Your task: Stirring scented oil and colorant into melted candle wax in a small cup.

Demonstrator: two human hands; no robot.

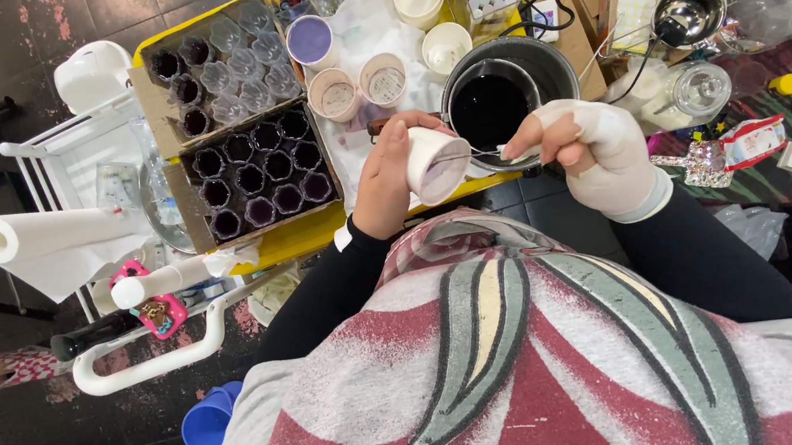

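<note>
My bare left hand [384, 180] grips a white paper cup [437, 162], tipped on its side with its mouth toward my right hand. My right hand [592, 150], in a white glove, pinches a thin metal utensil [489, 153] whose tip reaches into the cup's mouth. Both hands hover just in front of a black pot [554, 57] filled with dark liquid, standing on a yellow table [296, 242].
Cardboard trays [182, 190] of small glasses, some with purple fill, sit at left. Several paper cups [335, 95] stand on white cloth behind. A paper towel roll [39, 235] lies on a white cart. A steel bowl [690, 12] and glass jar [698, 92] are at right.
</note>
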